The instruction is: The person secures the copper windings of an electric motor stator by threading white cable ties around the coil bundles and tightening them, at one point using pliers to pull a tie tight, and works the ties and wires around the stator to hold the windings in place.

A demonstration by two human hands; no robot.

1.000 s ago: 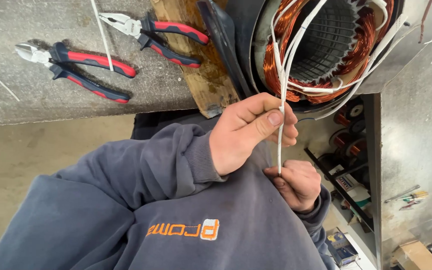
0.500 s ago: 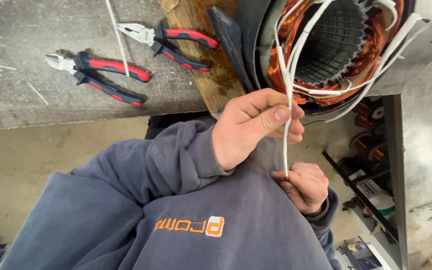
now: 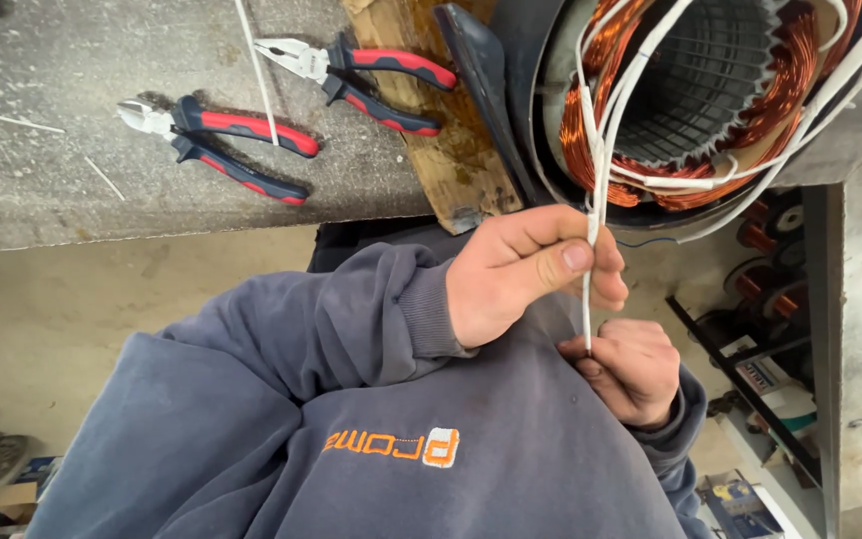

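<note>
White sleeved lead from copper-wound stator was held taut: left hand pinched upper part, right hand gripped lower end. Grip found unchanged across second; view shifted only. Sleeving judged ongoing.

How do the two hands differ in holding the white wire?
The left hand pinches the white wire higher up, thumb pressed along it; the right hand grips its lower end in a fist. The left hand sits nearer the stator, the right hand against the sweatshirt. Both hold one wire.
</note>
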